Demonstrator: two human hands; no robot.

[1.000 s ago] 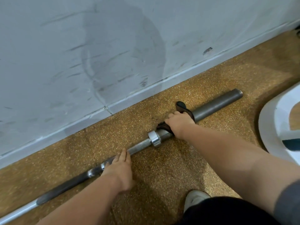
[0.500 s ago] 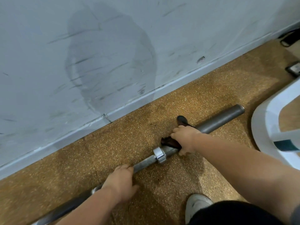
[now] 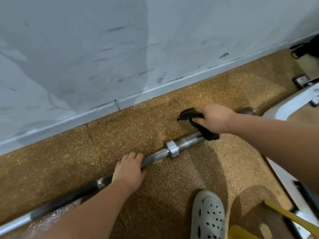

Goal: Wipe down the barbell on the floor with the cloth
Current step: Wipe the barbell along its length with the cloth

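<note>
A steel barbell (image 3: 185, 144) lies diagonally on the speckled brown floor, running from lower left to its sleeve end at the upper right. My left hand (image 3: 128, 170) is closed around the thin shaft just left of the shiny collar (image 3: 172, 149). My right hand (image 3: 215, 118) presses a dark cloth (image 3: 202, 128) around the thick sleeve, well right of the collar. The cloth drapes over both sides of the sleeve and hides that stretch of it.
A scuffed grey wall (image 3: 103, 57) with a skirting edge runs close behind the bar. A white machine frame (image 3: 290, 104) stands at the right, with black fittings (image 3: 300, 81) near it. My grey clog (image 3: 208, 216) is on the floor below. A yellow object (image 3: 284, 214) lies at lower right.
My right hand has slid the cloth along the sleeve away from the collar, toward the bar's end. My left hand has closed around the shaft, and the view has shifted.
</note>
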